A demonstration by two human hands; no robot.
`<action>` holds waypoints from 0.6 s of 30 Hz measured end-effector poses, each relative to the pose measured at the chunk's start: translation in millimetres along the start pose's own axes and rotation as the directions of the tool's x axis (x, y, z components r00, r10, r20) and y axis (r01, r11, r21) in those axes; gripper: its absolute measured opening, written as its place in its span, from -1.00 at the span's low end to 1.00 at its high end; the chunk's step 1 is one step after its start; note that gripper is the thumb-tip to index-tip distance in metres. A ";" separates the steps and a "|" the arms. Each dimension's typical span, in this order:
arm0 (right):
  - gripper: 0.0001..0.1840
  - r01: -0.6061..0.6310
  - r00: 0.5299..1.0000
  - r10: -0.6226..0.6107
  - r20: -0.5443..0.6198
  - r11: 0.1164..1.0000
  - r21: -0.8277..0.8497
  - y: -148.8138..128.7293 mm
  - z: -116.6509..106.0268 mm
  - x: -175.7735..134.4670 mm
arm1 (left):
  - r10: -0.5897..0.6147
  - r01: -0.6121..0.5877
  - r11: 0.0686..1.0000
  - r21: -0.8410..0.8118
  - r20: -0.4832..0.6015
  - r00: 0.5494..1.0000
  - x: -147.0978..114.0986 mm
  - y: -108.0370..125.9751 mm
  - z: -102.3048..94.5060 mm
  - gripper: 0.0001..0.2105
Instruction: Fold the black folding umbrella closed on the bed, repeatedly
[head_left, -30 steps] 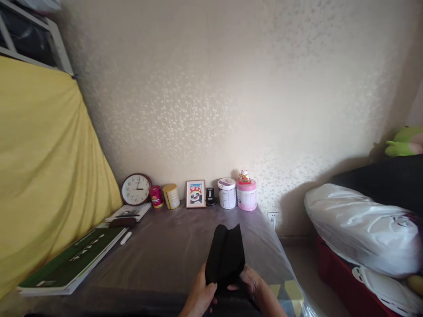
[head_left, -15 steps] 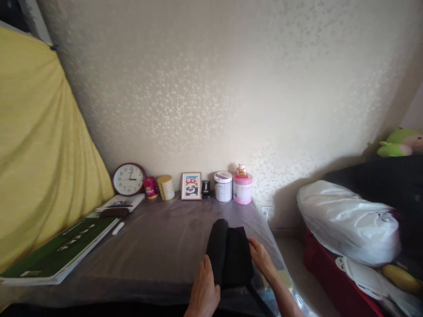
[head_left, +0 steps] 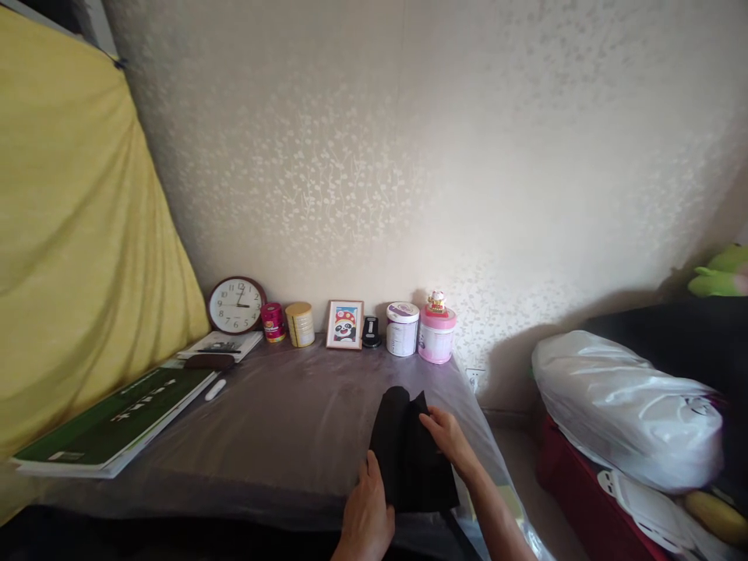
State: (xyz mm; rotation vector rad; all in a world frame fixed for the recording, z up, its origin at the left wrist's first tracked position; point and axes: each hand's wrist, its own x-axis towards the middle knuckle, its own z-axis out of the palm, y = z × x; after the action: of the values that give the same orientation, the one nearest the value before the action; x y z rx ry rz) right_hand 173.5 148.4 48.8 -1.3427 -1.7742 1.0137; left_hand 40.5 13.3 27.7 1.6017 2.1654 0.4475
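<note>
A folded piece of black cloth (head_left: 393, 436), with a dark strap (head_left: 459, 534) trailing from its lower right, is held over the near right part of the table. Its exact kind I cannot make out. My left hand (head_left: 368, 506) grips the lower left edge, thumb and fingers closed around the rolled side. At the upper right, my right hand (head_left: 447, 438) pinches the cloth's flap, lifting its corner to a point. A crease runs down between the rolled left side and the flap.
Along the wall stand a clock (head_left: 237, 305), a magenta can (head_left: 273, 322), a yellow-lidded can (head_left: 300, 325), a framed panda picture (head_left: 344, 325) and two tubs (head_left: 402, 331). Left lies a green book (head_left: 128, 413). Beyond the table's right edge sits a white plastic bag (head_left: 619, 409).
My right hand has moved up and left along the cloth, drawing the flap's upper corner toward the rolled side. My left hand stays at the lower left edge. The view has shifted slightly.
</note>
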 end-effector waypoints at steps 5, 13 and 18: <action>-0.70 -0.005 0.998 -0.008 0.061 0.977 0.215 -18.4 33.4 13.5 | -0.023 0.023 1.000 -0.003 0.012 1.000 1.2 1.3 0.4 -0.28; -0.70 -0.058 0.994 0.053 0.099 0.997 0.053 -17.5 74.3 26.6 | -0.005 0.005 1.000 -0.031 0.004 1.000 3.3 -0.4 -1.1 -0.28; -0.81 -0.030 0.979 0.038 0.201 0.999 -0.039 -21.4 77.0 22.6 | 0.034 -0.030 0.998 -0.051 0.070 0.997 2.1 -8.9 -5.1 -0.35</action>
State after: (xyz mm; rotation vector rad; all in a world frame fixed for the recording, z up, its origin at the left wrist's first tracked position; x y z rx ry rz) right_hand 92.0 153.0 33.5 -1.3353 -1.9317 1.1777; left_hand 30.0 12.7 27.6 1.6027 2.0633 0.4443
